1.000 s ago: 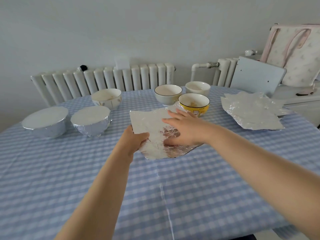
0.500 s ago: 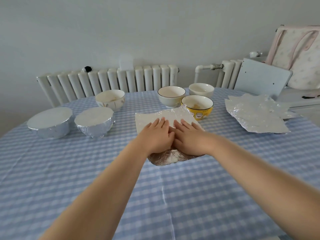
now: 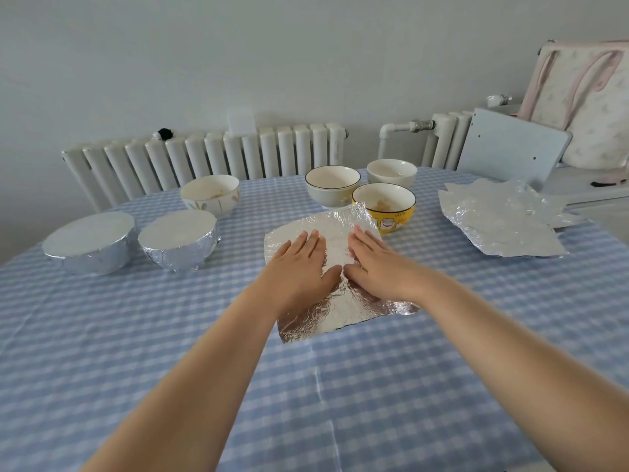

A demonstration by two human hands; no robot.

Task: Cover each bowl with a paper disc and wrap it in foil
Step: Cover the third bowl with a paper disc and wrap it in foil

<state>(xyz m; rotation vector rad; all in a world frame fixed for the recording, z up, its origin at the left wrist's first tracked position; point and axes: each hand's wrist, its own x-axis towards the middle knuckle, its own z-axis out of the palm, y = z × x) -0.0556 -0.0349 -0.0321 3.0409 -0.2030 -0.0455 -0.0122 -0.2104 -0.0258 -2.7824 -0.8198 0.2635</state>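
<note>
A crinkled foil sheet (image 3: 326,311) lies flat in the middle of the table. My left hand (image 3: 299,264) and my right hand (image 3: 377,264) press on it side by side, palms down, fingers straight. Its far corner curls up against a yellow bowl (image 3: 391,212). Behind that stand a dark-rimmed white bowl (image 3: 332,185) and a plain white bowl (image 3: 391,172). A leaf-patterned bowl (image 3: 211,194) sits further left. Two foil-wrapped bowls (image 3: 90,247) (image 3: 178,243) stand at the left.
A stack of foil sheets (image 3: 500,219) lies at the right of the blue checked tablecloth (image 3: 170,335). White radiators (image 3: 204,158) run along the wall behind. A grey board (image 3: 510,148) and a pink bag (image 3: 585,97) sit at the far right.
My left hand let go of the foil's left edge and came flat onto the sheet beside my right. Since then both hands have slid slightly apart across it.
</note>
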